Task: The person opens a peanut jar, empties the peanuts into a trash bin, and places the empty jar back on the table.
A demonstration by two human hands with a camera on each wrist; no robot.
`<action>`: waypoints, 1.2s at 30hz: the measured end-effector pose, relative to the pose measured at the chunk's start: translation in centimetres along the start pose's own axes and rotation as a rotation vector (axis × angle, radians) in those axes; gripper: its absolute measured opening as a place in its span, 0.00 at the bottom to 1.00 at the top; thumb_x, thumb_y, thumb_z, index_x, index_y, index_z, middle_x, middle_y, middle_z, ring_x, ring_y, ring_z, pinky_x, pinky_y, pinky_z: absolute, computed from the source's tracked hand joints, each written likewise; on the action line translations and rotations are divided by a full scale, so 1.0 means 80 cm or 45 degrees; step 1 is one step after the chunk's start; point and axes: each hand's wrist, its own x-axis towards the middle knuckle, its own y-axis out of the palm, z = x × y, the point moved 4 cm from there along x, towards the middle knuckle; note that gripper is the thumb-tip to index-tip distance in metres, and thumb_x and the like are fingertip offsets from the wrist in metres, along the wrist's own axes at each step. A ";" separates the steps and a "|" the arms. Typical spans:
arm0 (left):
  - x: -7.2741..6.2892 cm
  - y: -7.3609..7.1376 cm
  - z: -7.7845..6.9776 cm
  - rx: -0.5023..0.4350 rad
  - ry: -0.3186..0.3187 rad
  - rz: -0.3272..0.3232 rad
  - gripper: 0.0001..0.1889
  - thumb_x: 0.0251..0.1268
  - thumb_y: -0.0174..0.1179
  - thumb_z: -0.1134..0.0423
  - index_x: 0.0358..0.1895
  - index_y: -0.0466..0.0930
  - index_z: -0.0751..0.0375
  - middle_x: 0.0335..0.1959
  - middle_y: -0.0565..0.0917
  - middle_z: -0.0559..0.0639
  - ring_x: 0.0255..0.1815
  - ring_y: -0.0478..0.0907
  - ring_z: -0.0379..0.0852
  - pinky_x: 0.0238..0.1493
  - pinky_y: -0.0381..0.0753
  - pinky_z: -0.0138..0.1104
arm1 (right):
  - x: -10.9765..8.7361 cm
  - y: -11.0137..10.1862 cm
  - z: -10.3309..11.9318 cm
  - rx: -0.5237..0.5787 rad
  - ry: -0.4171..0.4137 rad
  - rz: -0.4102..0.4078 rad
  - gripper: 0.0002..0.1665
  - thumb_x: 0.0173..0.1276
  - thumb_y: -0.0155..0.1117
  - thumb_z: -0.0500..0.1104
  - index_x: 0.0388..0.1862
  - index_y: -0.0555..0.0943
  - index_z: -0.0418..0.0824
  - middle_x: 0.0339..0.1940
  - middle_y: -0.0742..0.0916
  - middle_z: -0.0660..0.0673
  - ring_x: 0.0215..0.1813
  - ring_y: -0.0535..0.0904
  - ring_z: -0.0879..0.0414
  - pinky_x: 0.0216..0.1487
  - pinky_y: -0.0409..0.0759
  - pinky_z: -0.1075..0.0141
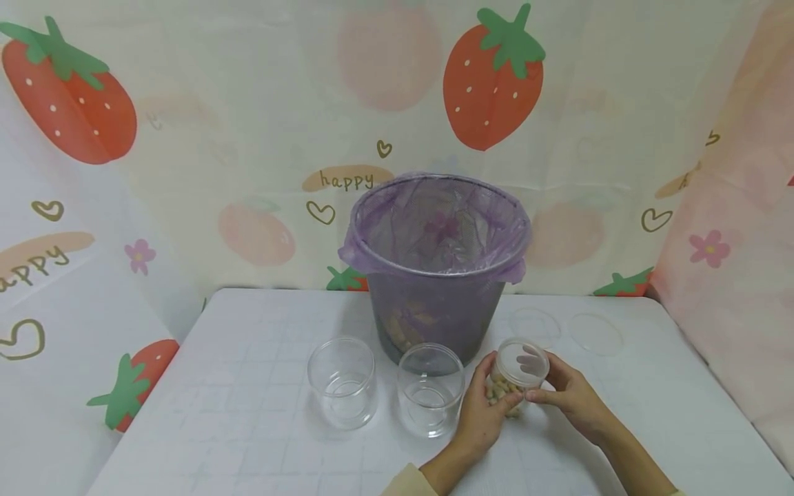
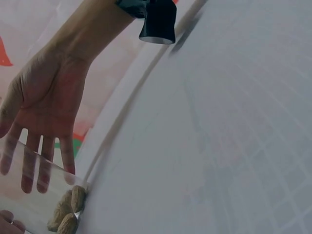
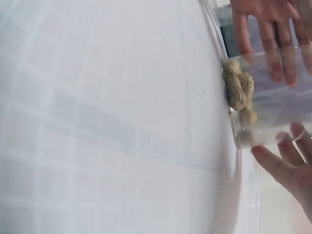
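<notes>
Both hands are at a clear plastic jar [image 1: 522, 365] with several unshelled peanuts [image 1: 505, 394] in its bottom. My left hand [image 1: 482, 417] holds it from the left, thumb across the near side. From the right, my right hand [image 1: 577, 399] grips it with the thumb in front and fingers behind. In the right wrist view, the peanuts [image 3: 237, 90] show through the jar wall, low near the table. I cannot tell whether a lid covers this jar. Two similar jars, a left one [image 1: 344, 386] and a middle one [image 1: 432, 393], stand beside it, open and without contents.
Behind the jars stands a bin [image 1: 437, 310] lined with a purple bag [image 1: 366, 258]; something brownish shows through its lower side. Two clear round lids, one [image 1: 512, 322] close to the bin and another [image 1: 595, 334] farther right, lie flat on the white table [image 1: 248, 413].
</notes>
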 end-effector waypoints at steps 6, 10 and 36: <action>0.000 -0.001 0.000 0.009 -0.012 0.000 0.36 0.60 0.67 0.61 0.72 0.62 0.54 0.70 0.71 0.54 0.71 0.66 0.52 0.72 0.64 0.47 | 0.000 0.001 0.001 -0.003 0.008 0.000 0.43 0.65 0.65 0.36 0.75 0.56 0.32 0.64 0.75 0.60 0.62 0.69 0.77 0.56 0.72 0.78; 0.000 -0.001 0.000 0.011 -0.011 0.003 0.36 0.60 0.67 0.61 0.72 0.62 0.53 0.70 0.71 0.53 0.70 0.66 0.51 0.71 0.65 0.46 | 0.000 0.001 0.001 -0.018 0.011 0.000 0.43 0.65 0.65 0.36 0.74 0.56 0.32 0.66 0.75 0.56 0.63 0.68 0.77 0.56 0.71 0.78; -0.011 0.008 -0.033 0.261 0.069 0.005 0.37 0.62 0.65 0.56 0.72 0.61 0.59 0.70 0.71 0.55 0.70 0.68 0.50 0.73 0.64 0.44 | -0.014 -0.012 0.021 -0.009 -0.048 0.032 0.39 0.66 0.62 0.33 0.74 0.59 0.35 0.61 0.80 0.60 0.61 0.74 0.69 0.55 0.77 0.73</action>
